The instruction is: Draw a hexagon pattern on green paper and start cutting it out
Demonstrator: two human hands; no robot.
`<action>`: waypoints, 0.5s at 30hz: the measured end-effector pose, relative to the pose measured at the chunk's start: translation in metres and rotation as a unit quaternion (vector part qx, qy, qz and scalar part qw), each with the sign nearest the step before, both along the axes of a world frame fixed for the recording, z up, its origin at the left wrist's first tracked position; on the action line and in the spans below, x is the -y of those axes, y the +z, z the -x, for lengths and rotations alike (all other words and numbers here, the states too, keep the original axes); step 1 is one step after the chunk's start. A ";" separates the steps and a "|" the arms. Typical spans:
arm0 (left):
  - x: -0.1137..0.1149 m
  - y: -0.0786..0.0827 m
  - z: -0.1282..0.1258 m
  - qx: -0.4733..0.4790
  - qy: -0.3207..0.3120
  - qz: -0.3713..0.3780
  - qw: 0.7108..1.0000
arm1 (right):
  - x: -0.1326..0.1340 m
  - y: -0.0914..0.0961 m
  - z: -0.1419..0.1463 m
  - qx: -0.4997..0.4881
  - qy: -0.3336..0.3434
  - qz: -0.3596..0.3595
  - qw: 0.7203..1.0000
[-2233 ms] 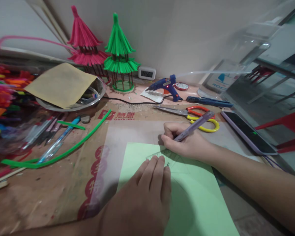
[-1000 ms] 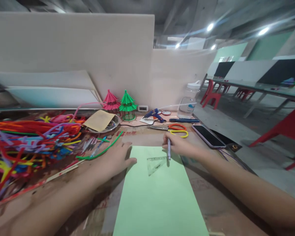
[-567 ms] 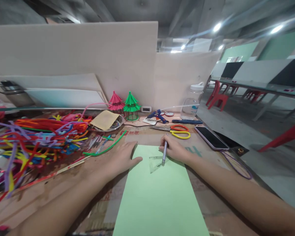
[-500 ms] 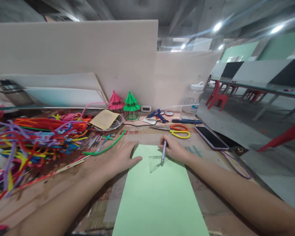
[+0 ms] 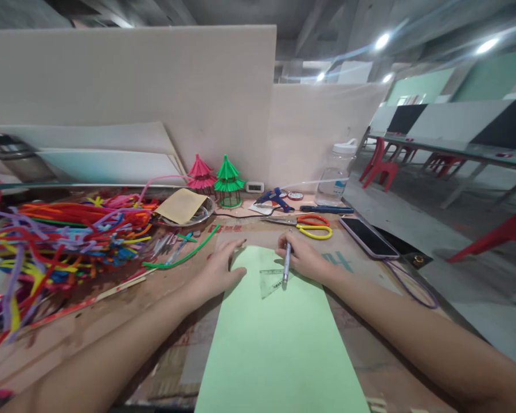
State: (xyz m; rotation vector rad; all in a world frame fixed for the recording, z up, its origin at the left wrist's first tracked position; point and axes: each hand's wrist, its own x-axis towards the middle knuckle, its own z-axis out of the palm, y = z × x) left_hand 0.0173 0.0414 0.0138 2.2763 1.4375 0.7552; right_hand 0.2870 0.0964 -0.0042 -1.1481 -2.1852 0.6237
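Set square [image 5: 269,281] on paper sheet [image 5: 275,338], scissors [image 5: 309,225] behind, phone [image 5: 367,237] right

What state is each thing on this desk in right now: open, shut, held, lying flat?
Left hand, open, flat at the left edge of the green paper.
Right hand, shut on the pen.
Pen, held, tip down on the set square.
Set square, lying flat on the green paper.
Green paper, flat, unfolded.
Scissors, blades shut, lying down.
Phone, screen dark.
Water bottle, upright, cap on.
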 end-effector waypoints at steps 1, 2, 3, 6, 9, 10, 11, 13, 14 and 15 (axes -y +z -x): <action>0.000 -0.001 0.002 0.003 0.002 0.002 1.000 | 0.000 0.000 0.000 -0.003 0.002 0.000 1.000; 0.000 -0.001 0.003 0.005 0.001 0.002 1.000 | 0.000 0.000 -0.001 -0.005 0.005 0.000 1.000; 0.000 -0.001 0.004 0.005 -0.003 -0.001 1.000 | -0.001 0.000 -0.001 -0.008 0.007 0.001 1.000; 0.000 0.000 0.003 0.001 -0.016 -0.029 0.999 | -0.001 0.000 -0.001 -0.017 0.009 0.005 1.000; -0.012 -0.001 -0.001 -0.016 -0.024 -0.065 0.997 | 0.000 0.000 -0.001 -0.024 0.000 0.012 1.000; -0.019 -0.001 -0.002 -0.024 -0.028 -0.073 0.997 | 0.000 0.000 -0.001 -0.026 -0.005 0.014 1.000; -0.028 0.000 -0.003 -0.034 -0.035 -0.080 0.996 | 0.000 0.000 -0.001 -0.027 -0.010 0.016 0.999; -0.047 0.001 -0.005 -0.053 -0.054 -0.088 0.993 | -0.001 0.000 -0.001 -0.032 -0.020 0.019 0.999; -0.056 0.002 -0.006 -0.062 -0.064 -0.090 0.992 | -0.001 0.000 -0.001 -0.034 -0.024 0.021 0.999; -0.064 0.003 -0.007 -0.071 -0.073 -0.091 0.991 | -0.001 0.001 -0.002 -0.035 -0.026 0.025 0.999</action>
